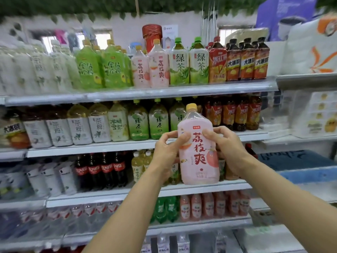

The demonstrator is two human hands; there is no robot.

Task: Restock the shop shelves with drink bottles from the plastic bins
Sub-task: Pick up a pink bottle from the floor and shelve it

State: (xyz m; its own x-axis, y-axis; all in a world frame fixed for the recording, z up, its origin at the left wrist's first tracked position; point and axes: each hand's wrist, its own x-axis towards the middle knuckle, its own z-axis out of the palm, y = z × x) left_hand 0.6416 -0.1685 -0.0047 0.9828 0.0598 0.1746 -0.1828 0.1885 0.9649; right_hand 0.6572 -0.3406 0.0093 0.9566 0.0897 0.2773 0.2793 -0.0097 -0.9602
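I hold a large pink lychee drink bottle (197, 152) with a yellow cap upright in front of the shelves, at the height of the second and third shelf. My left hand (168, 152) grips its left side, thumb across the label. My right hand (228, 148) grips its right side, fingers curled over the label's top. Two matching pink lychee bottles (157, 68) stand on the top shelf (145, 94), between the green citrus drinks and the green tea bottles.
The second shelf (109, 146) carries tea and green tea bottles (138, 123). Cola bottles (101, 168) stand on the third shelf, pink and green small bottles lower down. A blue plastic bin (300, 170) sits at the right, with white packaged goods (310, 52) above it.
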